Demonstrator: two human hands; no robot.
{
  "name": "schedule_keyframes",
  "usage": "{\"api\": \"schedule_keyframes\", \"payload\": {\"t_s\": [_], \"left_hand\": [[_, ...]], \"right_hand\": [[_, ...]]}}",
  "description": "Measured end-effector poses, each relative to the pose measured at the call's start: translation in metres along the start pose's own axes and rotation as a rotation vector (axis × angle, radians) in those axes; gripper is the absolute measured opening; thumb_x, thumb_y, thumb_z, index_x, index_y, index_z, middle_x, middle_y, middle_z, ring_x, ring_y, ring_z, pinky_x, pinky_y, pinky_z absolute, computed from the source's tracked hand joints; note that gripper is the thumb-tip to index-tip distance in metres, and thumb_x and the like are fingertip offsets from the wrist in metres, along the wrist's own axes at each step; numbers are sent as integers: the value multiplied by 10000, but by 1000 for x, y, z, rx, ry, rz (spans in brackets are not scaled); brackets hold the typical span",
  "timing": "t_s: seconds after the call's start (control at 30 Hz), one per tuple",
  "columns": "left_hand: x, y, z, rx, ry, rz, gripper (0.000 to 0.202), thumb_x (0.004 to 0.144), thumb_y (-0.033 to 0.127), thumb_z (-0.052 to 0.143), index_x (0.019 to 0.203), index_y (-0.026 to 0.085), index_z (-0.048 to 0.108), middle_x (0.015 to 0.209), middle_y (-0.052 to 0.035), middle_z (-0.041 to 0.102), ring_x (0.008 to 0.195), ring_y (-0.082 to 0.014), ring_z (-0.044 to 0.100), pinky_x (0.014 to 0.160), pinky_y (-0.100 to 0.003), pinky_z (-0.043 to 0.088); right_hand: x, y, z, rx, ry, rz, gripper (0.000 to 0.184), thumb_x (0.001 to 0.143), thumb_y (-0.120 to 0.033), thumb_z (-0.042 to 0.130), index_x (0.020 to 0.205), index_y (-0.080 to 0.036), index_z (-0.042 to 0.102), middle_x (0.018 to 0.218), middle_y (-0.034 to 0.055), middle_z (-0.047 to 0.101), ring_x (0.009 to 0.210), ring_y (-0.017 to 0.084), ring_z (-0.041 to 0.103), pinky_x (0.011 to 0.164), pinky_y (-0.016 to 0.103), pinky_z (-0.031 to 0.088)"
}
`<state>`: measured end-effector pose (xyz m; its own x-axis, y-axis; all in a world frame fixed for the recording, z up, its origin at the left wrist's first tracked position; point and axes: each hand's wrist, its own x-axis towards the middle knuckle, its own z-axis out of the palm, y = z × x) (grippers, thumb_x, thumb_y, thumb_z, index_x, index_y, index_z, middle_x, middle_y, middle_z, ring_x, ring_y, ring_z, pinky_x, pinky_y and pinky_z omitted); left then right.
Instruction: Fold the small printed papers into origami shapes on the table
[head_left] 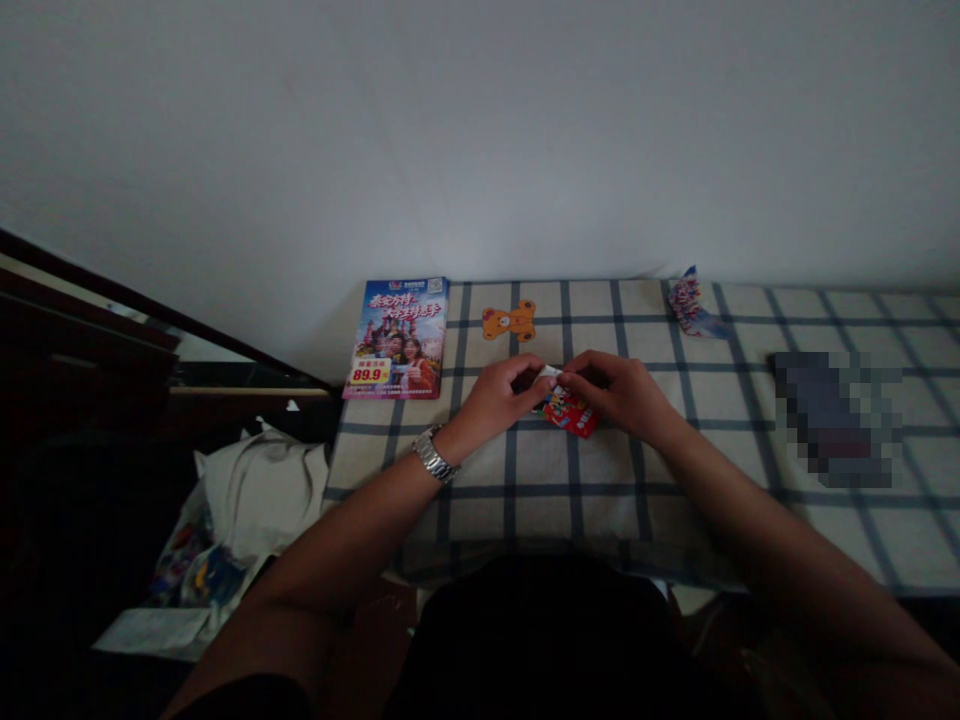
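1. From my remote seat, through the head camera, I see both bare hands together over a cream tablecloth with dark blue-grey checks (pixel 480 500).
2. Between them is a small red printed piece (pixel 574 418) with multicoloured patches and a whitish upper edge. I have it above the front half of the cloth, just in front of the orange teddy-bear figure (pixel 510 322).
3. My left hand (pixel 499 395) grasps the piece at its left side, thumb and fingertips pinched on it; a silver metal-link wristwatch (pixel 435 455) circles that wrist.
4. My right hand (pixel 619 390) pinches the piece at its upper right, its fingertips close to the left thumb.
5. Left of the bear I see a rectangular blue-and-pink printed leaflet (pixel 401 340) lying flat, with "89.9" in its lower corner.
6. Toward the back right, a crumpled blue-and-red printed sheet (pixel 688 305) stands partly upright near the pale wall (pixel 480 140).
7. Farther right on the cloth lies a dark pixelated object (pixel 832 415); I cannot tell what it is.
8. Below the table's left end is a whitish bag (pixel 262 490).
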<state>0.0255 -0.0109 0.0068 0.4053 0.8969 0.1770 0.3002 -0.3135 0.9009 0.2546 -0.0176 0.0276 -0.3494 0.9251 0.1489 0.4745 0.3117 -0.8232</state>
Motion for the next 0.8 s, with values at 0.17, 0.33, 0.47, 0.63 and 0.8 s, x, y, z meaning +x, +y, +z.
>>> {"api": "schedule_keyframes", "payload": {"t_s": [0.17, 0.33, 0.47, 0.63, 0.8], "left_hand": [[0, -1, 0, -110, 26, 21, 332, 1039, 519, 638, 1110, 199, 693, 983, -46, 746, 886, -172, 705, 780, -277, 560], [1, 0, 0, -98, 49, 30, 302, 1042, 483, 651, 1043, 189, 725, 928, -31, 749, 855, -162, 706, 799, -274, 563], [2, 0, 1, -137, 62, 13, 312, 1022, 492, 674, 1013, 185, 730, 914, -34, 754, 838, -162, 702, 768, -267, 554], [2, 0, 2, -195, 77, -11, 339, 997, 519, 702, 967, 182, 717, 869, -30, 736, 786, -152, 677, 713, -253, 537], [1, 2, 1, -210, 75, -18, 355, 994, 528, 703, 930, 179, 704, 845, -21, 708, 768, -144, 645, 701, -248, 513]], "right_hand": [[0, -1, 4, 22, 28, 22, 314, 998, -506, 680, 927, -210, 756, 755, 11, 751, 609, 147, 629, 547, 257, 455], [-2, -3, 6, 61, 11, 50, 317, 994, -507, 678, 935, -204, 748, 733, 9, 727, 594, 140, 594, 533, 257, 427], [-2, -4, 5, 97, -8, 77, 331, 987, -519, 686, 943, -195, 738, 738, 15, 716, 605, 142, 585, 543, 267, 420], [-2, -6, 5, 118, -13, 83, 334, 979, -527, 696, 940, -198, 735, 724, 12, 701, 591, 140, 560, 530, 276, 389], [-2, -7, 5, 138, -21, 97, 325, 974, -518, 704, 938, -196, 730, 731, 15, 706, 590, 141, 556, 529, 279, 388]]}}
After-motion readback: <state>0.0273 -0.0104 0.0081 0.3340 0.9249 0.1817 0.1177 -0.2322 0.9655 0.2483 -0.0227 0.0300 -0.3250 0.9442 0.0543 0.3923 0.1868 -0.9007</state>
